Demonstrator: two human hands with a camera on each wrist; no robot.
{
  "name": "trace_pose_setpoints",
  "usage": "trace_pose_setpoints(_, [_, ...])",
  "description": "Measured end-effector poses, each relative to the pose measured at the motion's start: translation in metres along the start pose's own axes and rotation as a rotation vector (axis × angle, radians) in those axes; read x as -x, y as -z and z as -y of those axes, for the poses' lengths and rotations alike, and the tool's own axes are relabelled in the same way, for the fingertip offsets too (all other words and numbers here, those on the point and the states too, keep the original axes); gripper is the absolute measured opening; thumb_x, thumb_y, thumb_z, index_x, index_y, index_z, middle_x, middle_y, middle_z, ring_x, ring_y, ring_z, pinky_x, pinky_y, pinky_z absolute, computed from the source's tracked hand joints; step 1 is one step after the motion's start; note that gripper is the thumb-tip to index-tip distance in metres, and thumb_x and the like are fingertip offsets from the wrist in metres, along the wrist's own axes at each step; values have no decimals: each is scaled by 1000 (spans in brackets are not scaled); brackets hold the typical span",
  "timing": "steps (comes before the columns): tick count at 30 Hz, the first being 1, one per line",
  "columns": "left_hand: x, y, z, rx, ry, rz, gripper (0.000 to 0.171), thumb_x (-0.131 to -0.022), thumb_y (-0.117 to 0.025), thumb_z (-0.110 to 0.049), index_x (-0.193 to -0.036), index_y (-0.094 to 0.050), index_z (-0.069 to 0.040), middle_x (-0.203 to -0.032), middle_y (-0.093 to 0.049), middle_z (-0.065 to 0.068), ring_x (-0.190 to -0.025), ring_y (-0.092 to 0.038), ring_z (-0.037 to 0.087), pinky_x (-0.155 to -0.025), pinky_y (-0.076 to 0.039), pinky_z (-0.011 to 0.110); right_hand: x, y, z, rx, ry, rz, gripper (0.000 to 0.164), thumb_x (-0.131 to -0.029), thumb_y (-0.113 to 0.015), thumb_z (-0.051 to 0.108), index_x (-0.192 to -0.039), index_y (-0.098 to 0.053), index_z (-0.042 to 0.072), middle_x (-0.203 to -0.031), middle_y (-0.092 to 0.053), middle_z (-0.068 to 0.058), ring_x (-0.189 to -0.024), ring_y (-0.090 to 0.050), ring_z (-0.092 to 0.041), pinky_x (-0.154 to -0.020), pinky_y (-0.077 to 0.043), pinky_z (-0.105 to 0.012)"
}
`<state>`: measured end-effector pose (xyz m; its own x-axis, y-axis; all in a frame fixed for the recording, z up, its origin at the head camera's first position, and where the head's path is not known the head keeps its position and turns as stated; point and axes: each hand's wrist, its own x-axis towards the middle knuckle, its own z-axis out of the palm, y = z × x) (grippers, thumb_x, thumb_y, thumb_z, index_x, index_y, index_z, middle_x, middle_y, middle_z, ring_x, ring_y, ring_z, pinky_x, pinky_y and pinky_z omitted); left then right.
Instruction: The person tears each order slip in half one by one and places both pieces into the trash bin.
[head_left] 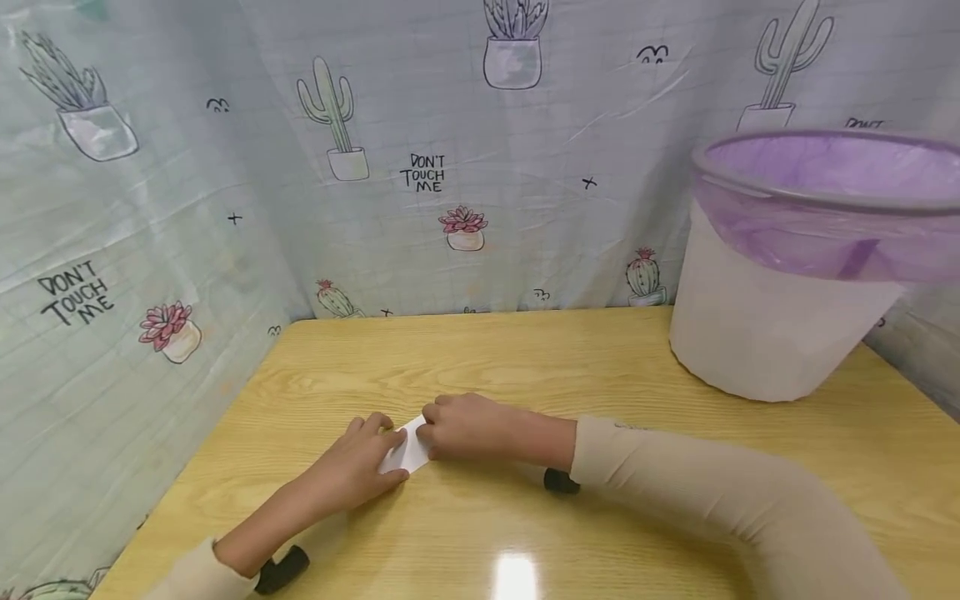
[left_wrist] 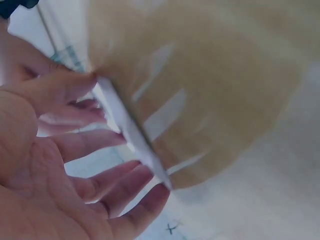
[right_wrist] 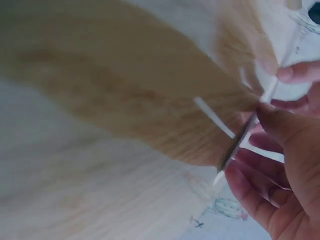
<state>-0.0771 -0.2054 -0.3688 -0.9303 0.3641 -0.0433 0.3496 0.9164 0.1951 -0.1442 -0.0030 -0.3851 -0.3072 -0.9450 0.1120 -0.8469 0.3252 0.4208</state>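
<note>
A small white piece of paper (head_left: 409, 452) lies flat or just above the wooden table, between both hands. The left hand (head_left: 358, 465) holds its left end, with the thumb at the near edge and fingers at the far edge. At the other end, the right hand (head_left: 468, 428) grips the paper with curled fingers that cover part of it. In the left wrist view the paper (left_wrist: 131, 131) shows nearly edge-on, as a thin strip against the fingertips. The right wrist view also shows the paper (right_wrist: 269, 92) from its edge, pinched between thumb and fingers.
A white bin (head_left: 772, 308) with a purple bag over its rim stands at the table's back right. Behind and to the left hangs a curtain (head_left: 525, 183) printed with cacti. The wooden table (head_left: 480, 350) is glossy, with a bright reflection near its front.
</note>
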Motion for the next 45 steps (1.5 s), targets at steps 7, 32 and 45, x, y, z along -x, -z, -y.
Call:
trace_pose_setpoints(7, [-1,0,0,11,19,-1,48,-84,-84,-24,-123,-70,0,-116,-57,8,-94,-49,24,-68,-46,33,0,-4,3,74,61,-20,15,-103,-61,28,-106,-72,19,-94,-66,5,-76,-59,-10,-65,-51,-17])
trace_pose_setpoints(32, [-32,-4,-25,95,-188,-171,17,-97,-70,-22,-110,-76,-12,-103,-75,-2,-90,-69,17,-85,-53,43,49,13,-27,-495,-206,152,25,-102,-62,14,-126,-69,17,-92,-72,5,-65,-56,-7,-57,-45,-22])
trace_pose_setpoints(45, [-44,6,-56,223,-324,-230,16,-104,-58,-13,-102,-73,-8,-88,-73,0,-68,-54,2,-62,-47,23,95,45,-36,-566,-228,-81,12,-101,-65,17,-111,-70,11,-77,-71,4,-53,-53,2,-55,-46,-15])
